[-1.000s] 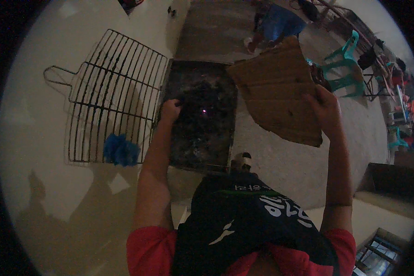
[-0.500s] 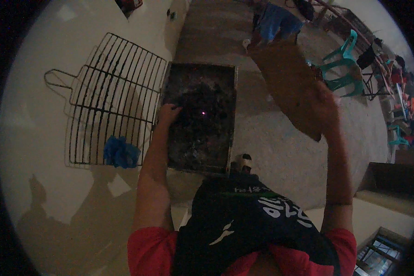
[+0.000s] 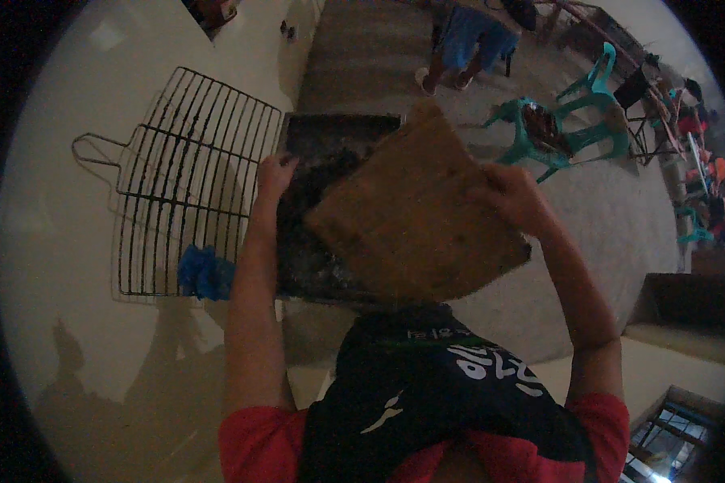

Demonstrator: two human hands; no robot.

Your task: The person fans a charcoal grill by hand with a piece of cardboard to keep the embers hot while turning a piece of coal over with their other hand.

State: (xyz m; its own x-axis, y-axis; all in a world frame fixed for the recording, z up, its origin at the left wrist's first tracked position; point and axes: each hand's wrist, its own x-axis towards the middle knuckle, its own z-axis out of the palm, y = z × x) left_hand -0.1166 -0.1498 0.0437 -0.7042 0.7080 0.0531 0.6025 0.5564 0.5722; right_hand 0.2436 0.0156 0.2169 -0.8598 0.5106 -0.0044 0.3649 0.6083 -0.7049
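Landmark: the charcoal tray (image 3: pixel 342 117), a dark, shallow metal box. Right hand (image 3: pixel 514 197) off the tray's right side, its grip clamped on the right edge of a cardboard sheet (image 3: pixel 419 213), thumb and fingers pinching it. Sheet lies left of that grip, spread across the tray's right part as seen from above; long axis slants, from the tray's far side down toward its near right. Blurred; cannot tell whether it touches the rim, though it looks held over. Right hand clearly the nearer to the sheet; left hand (image 3: pixel 276 173) well apart, at the tray's left edge, beside black charcoal (image 3: pixel 308 201). Left grip: fingers curled, cannot tell if closed on anything. Left of the tray, a wire grate (image 3: pixel 187 201) with a looped handle, against the pale wall (image 3: pixel 80 241); crumpled blue plastic (image 3: pixel 205 272) at its lower corner. Beyond the tray's far right, green chairs (image 3: pixel 592 97) and a person in blue shorts (image 3: pixel 475 40).
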